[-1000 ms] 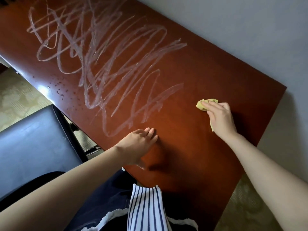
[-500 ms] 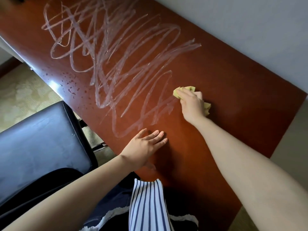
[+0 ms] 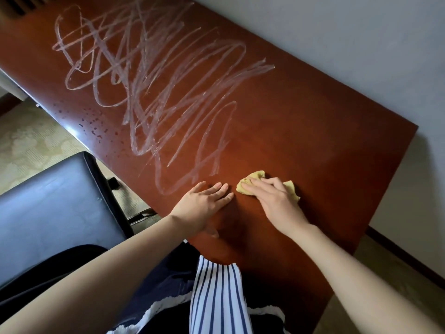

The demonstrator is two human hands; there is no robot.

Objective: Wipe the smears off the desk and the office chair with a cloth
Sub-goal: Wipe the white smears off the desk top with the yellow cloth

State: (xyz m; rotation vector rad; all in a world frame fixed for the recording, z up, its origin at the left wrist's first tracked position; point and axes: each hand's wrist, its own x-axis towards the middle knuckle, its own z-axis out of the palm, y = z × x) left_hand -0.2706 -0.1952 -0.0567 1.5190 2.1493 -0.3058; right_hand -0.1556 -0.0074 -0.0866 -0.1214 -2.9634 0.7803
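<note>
Carpet, beige and faintly patterned [image 3: 29,145], shows along the left, and a black padded office chair [image 3: 55,208] stands on it close to the front edge of a long reddish-brown wooden desk [image 3: 313,131]. Small dark specks [image 3: 96,128] dot the desk's front edge beyond the chair. Whitish scribbled smears [image 3: 168,88] cover the left and middle of the desktop, their nearest loops ending just beyond the fingertips of the left hand [image 3: 204,206]. That hand lies palm down on the wood, fingers straight and close together, holding nothing. Just beside it to the right, a crumpled yellow cloth [image 3: 252,180] lies on bare wood, pinned under the right hand [image 3: 274,201], whose nearly straight fingers press across it; the thumb is hidden. A blue-and-white striped garment [image 3: 216,297] hangs against the desk edge below the arms. A pale grey wall [image 3: 337,32] with a dark skirting board [image 3: 409,261] runs behind and to the right.
</note>
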